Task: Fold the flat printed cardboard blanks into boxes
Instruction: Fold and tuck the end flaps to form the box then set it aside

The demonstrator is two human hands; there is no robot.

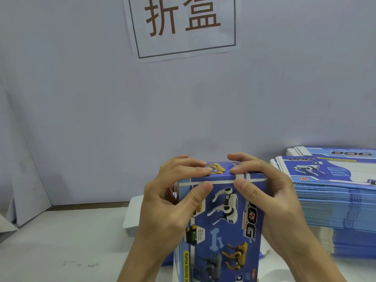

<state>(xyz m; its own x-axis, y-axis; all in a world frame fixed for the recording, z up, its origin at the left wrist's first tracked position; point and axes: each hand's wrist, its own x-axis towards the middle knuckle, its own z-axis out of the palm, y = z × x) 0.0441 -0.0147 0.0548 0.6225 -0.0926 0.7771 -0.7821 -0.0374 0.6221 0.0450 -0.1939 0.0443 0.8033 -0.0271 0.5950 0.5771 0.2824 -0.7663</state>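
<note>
Both hands — left hand (171,200), right hand (270,196) — clasp box (221,231) top edge.

— Where does the one camera sit?
— On my head, looking forward and down, wide-angled. My left hand (173,202) and right hand (270,200) fill the lower middle, very near.
— And beyond them?
— The surface (67,247) runs below, the wall (101,108) faces me, its paper sign (183,25) cut by the top edge.
</note>
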